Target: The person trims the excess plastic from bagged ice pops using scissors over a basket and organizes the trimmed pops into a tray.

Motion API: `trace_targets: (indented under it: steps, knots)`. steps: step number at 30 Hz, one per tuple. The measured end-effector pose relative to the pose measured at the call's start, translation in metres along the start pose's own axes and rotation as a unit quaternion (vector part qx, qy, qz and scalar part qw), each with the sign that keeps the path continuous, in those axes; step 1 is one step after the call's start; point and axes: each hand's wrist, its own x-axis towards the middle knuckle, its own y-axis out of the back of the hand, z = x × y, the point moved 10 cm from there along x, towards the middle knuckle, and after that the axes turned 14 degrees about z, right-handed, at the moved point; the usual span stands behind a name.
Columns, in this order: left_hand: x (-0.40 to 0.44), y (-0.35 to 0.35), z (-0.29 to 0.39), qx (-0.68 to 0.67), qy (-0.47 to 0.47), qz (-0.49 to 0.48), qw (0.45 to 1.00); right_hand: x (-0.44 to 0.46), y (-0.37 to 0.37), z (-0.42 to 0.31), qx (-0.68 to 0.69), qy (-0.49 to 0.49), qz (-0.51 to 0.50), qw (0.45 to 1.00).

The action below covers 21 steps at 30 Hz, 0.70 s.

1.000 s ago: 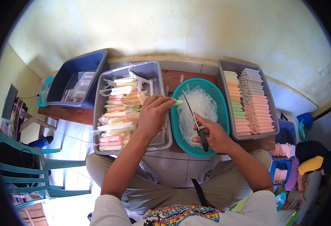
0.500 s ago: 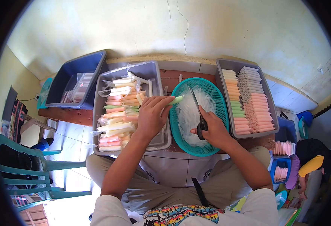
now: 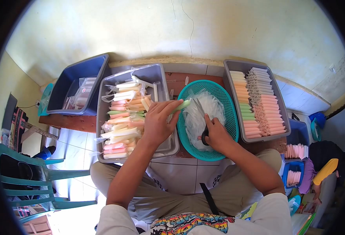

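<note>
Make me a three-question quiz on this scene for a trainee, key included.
1. True or false: the right hand holds scissors.
2. What colour is the tube in the left hand?
A. pink
B. white
C. green
3. Where does the heap of translucent plastic lie?

Key:
1. True
2. C
3. In the teal basket

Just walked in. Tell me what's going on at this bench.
The person's left hand holds a green tube; the right hand holds scissors, blade tips near the tube's end. Below them, a teal basket holds clear plastic. The left-hand grey tub has jumbled tubes; the right-hand one has rows. Another person is off to the right.
</note>
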Motion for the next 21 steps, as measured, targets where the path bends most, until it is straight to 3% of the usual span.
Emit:
trace_targets:
  steps: [7,12,21]
  knots:
    - [0.000,0.001,0.003,-0.015,0.012,0.002,1.000,0.001,-0.002,-0.004,-0.009,-0.010,0.017,1.000]
    - [-0.001,-0.002,0.001,-0.048,0.060,-0.019,0.997,0.004,-0.004,-0.009,-0.122,0.012,-0.024,0.992]
    - [0.008,0.002,0.014,-0.091,0.088,-0.001,0.992,0.004,0.025,-0.012,-0.100,0.003,-0.041,0.994]
